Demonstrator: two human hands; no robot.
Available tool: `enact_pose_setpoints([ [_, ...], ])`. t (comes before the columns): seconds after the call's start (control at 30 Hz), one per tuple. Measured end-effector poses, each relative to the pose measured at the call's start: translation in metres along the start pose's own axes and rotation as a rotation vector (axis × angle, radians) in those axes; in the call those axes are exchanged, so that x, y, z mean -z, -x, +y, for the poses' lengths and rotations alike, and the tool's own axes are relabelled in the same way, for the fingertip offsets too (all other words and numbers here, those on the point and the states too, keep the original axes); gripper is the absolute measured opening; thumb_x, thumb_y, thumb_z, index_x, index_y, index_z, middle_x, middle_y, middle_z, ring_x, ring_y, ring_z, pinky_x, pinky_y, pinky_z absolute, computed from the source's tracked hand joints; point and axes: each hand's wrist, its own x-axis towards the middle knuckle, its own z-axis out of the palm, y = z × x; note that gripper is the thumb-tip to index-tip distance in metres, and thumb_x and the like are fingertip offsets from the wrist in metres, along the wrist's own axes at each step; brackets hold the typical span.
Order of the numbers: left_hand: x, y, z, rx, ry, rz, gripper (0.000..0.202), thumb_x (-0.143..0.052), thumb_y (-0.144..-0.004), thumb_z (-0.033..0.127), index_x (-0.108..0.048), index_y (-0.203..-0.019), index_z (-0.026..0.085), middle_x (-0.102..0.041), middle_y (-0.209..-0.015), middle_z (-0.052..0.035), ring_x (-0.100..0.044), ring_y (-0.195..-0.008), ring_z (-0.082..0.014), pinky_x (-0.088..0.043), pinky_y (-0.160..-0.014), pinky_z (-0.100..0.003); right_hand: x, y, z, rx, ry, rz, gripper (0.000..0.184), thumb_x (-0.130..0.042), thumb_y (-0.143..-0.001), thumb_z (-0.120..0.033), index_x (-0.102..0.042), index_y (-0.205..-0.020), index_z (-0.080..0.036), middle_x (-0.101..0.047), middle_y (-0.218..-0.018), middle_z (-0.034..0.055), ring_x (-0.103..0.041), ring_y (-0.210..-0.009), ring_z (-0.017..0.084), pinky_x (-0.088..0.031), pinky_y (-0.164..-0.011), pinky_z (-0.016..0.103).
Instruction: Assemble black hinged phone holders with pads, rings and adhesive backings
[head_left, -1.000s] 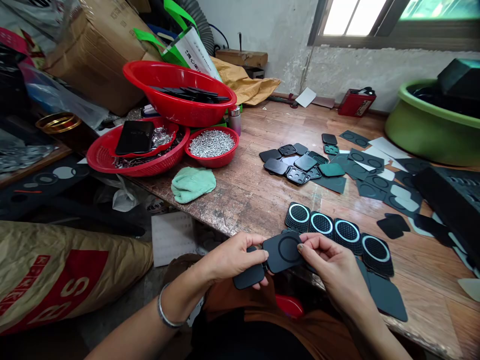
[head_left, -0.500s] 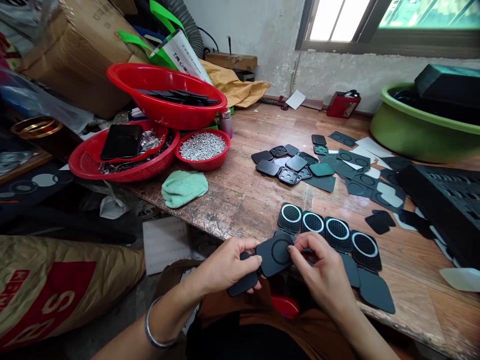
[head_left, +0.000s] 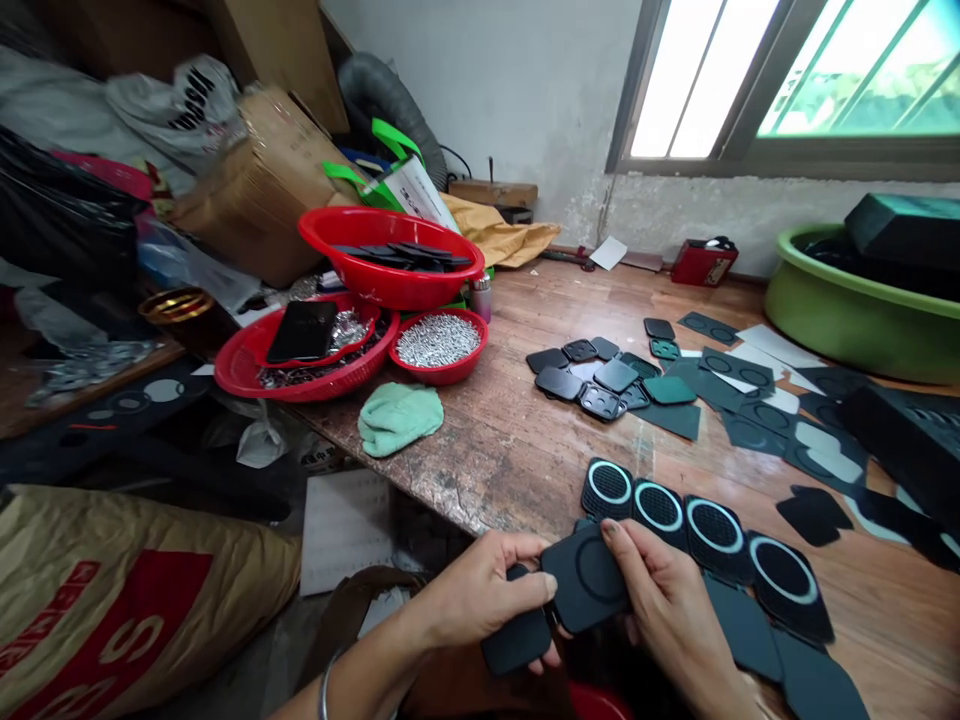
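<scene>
Both of my hands meet at the near edge of the wooden table (head_left: 525,440). My left hand (head_left: 487,595) is closed on a black rounded-square pad (head_left: 517,640) and also touches the left edge of a second black square pad with a ring outline (head_left: 589,580). My right hand (head_left: 667,600) grips that ringed pad from the right, its fingertip on top. Just beyond my hands lies a row of black pads with white rings (head_left: 694,520).
A pile of black square parts (head_left: 592,375) and dark cut sheets (head_left: 750,400) cover the table's middle and right. Red bowls (head_left: 390,265) with parts and screws (head_left: 439,340) stand at the left, next to a green cloth (head_left: 397,415). A green tub (head_left: 855,310) sits far right. A tan sack (head_left: 135,590) lies left.
The view has tilted upward, so my hands and the pads now sit lower in the picture. Both hands keep the same grip on the pads.
</scene>
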Motion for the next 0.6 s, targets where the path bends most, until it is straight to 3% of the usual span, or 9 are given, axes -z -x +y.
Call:
enact_pose_setpoints([
  [0.1, 0.023, -0.003, 0.018, -0.037, 0.014, 0.009, 0.030, -0.058, -0.085, 0.032, -0.057, -0.108, 0.012, -0.068, -0.079, -0.0109, -0.066, -0.057, -0.0173, -0.050, -0.046, -0.020, 0.002, -0.008, 0.001, -0.088, -0.122, 0.064, 0.059, -0.045, -0.080, -0.075, -0.053, -0.079, -0.016, -0.047, -0.052, -0.0003, -0.041, -0.039, 0.009, -0.026, -0.036, 0.017],
  [0.17, 0.050, -0.004, 0.051, -0.110, -0.042, 0.140, 0.031, -0.057, -0.086, 0.032, -0.055, -0.109, 0.011, -0.068, -0.077, -0.0112, -0.067, -0.060, -0.0175, -0.052, -0.052, -0.022, 0.010, -0.008, 0.001, -0.112, -0.231, 0.070, 0.060, -0.045, -0.079, -0.076, -0.054, -0.089, -0.017, -0.051, -0.058, 0.0006, -0.044, -0.040, 0.009, -0.027, -0.035, 0.017],
  [0.27, 0.099, -0.003, 0.128, -0.313, -0.315, 0.512, 0.028, -0.059, -0.084, 0.021, -0.056, -0.106, 0.003, -0.068, -0.086, -0.0154, -0.067, -0.068, -0.0189, -0.056, -0.064, -0.030, 0.022, 0.002, 0.001, -0.114, -0.266, -0.021, 0.058, -0.050, -0.079, -0.074, -0.053, -0.090, -0.016, -0.053, -0.061, 0.0012, -0.047, -0.043, 0.009, -0.031, -0.037, 0.016],
  [0.33, 0.132, -0.004, 0.187, -0.420, -0.379, 0.669, 0.023, -0.053, -0.088, 0.015, -0.054, -0.103, -0.003, -0.067, -0.084, -0.0133, -0.065, -0.073, -0.0142, -0.054, -0.076, -0.029, 0.026, 0.013, 0.001, -0.111, -0.217, -0.103, 0.056, -0.052, -0.078, -0.072, -0.053, -0.085, -0.016, -0.053, -0.061, 0.0013, -0.047, -0.043, 0.009, -0.032, -0.038, 0.016],
  [0.47, 0.190, -0.007, 0.290, -0.553, -0.556, 0.885, 0.021, -0.030, -0.095, 0.001, -0.043, -0.104, -0.013, -0.063, -0.081, -0.0059, -0.059, -0.084, -0.0049, -0.043, -0.093, -0.026, 0.021, 0.030, 0.006, -0.100, -0.169, -0.072, 0.056, -0.049, -0.082, -0.070, -0.049, -0.075, -0.015, -0.050, -0.056, -0.0001, -0.044, -0.040, 0.005, -0.025, -0.038, 0.012],
  [0.53, 0.214, -0.005, 0.324, -0.596, -0.727, 0.953, 0.018, -0.031, -0.093, -0.004, -0.044, -0.097, -0.015, -0.063, -0.079, -0.0047, -0.058, -0.080, -0.0042, -0.047, -0.090, -0.030, 0.019, 0.033, 0.010, -0.133, -0.192, -0.051, 0.058, -0.048, -0.082, -0.072, -0.047, -0.076, -0.015, -0.049, -0.055, -0.0009, -0.042, -0.039, 0.003, -0.023, -0.038, 0.011],
  [0.6, 0.233, -0.002, 0.345, -0.677, -0.965, 0.985, 0.027, -0.031, -0.095, 0.003, -0.046, -0.086, -0.017, -0.062, -0.074, -0.0059, -0.059, -0.078, -0.0078, -0.050, -0.083, -0.036, 0.021, 0.034, 0.016, -0.166, -0.209, -0.084, 0.059, -0.046, -0.082, -0.073, -0.045, -0.077, -0.015, -0.050, -0.056, -0.0012, -0.042, -0.039, 0.003, -0.023, -0.038, 0.011],
])
